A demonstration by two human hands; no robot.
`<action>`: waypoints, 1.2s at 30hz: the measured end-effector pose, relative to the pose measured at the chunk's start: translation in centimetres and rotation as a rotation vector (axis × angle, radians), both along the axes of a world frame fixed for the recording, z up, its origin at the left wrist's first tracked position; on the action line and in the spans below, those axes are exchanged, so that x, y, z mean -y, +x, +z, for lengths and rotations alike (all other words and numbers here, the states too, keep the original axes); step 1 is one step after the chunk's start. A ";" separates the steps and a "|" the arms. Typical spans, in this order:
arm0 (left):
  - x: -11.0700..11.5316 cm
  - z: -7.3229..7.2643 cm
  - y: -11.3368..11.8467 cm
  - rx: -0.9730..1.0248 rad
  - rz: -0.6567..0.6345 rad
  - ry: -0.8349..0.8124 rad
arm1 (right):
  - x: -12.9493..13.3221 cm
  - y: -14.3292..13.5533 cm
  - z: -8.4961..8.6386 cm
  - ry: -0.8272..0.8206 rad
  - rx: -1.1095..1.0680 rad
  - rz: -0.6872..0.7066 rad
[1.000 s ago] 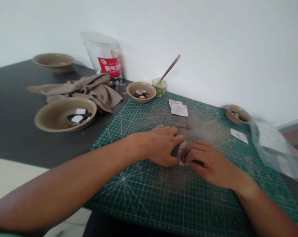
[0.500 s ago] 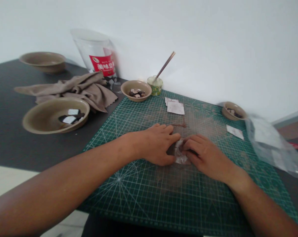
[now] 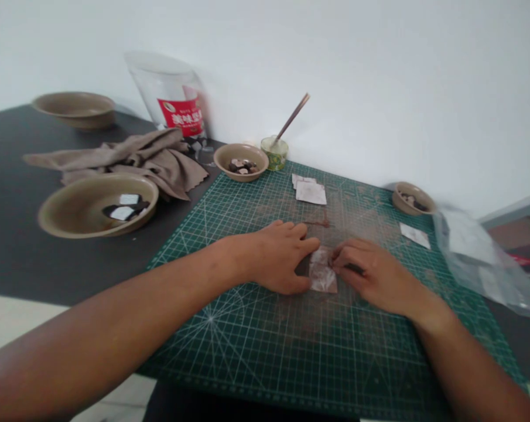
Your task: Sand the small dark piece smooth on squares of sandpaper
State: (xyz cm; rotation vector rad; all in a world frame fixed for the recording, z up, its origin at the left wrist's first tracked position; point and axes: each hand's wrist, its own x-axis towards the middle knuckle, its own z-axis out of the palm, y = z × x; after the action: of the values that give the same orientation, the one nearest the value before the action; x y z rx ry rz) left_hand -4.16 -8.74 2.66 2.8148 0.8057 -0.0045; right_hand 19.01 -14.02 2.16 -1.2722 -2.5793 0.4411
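A square of crinkled, whitish, brown-smudged sheet (image 3: 322, 276) lies on the green cutting mat (image 3: 256, 346). My left hand (image 3: 282, 258) rests flat to its left, thumb and forefinger spread at the sheet's edge. Over the sheet's right side is my right hand (image 3: 372, 272), its fingertips pinched together. Whatever the pinch holds is too small and blurred to name. Just beyond my left fingers lies a thin reddish-brown piece (image 3: 320, 223), its kind unclear.
Farther back lie pale square pieces (image 3: 311, 192); another pale piece (image 3: 414, 235) is at right. Bowls (image 3: 241, 161) (image 3: 413, 199) (image 3: 98, 205) (image 3: 75, 110) stand around. A green cup (image 3: 274, 153) holds sticks. Also there: brown cloth (image 3: 133, 155), clear tub (image 3: 177, 94), plastic bag (image 3: 475, 252).
My right hand has shifted slightly right across the sheet, so more of its surface shows and looks flatter. My left hand stays in place.
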 end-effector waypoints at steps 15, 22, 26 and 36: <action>0.0 0.0 0.0 0.009 -0.021 -0.002 | -0.1 -0.4 -0.2 -0.028 0.009 0.120; 0.1 0.1 0.0 -0.001 0.008 -0.010 | -0.8 0.7 0.0 0.017 -0.001 0.024; 0.0 0.1 0.0 0.012 -0.011 -0.014 | -0.1 0.1 0.2 -0.061 -0.003 0.153; 0.0 0.0 0.0 0.010 -0.012 -0.013 | -0.2 0.4 0.3 -0.074 -0.004 0.143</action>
State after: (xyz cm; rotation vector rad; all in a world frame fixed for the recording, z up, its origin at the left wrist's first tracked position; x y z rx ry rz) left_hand -4.19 -8.70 2.67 2.8056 0.7831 0.0021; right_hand 19.42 -13.82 2.44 -1.1122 -2.6836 0.5702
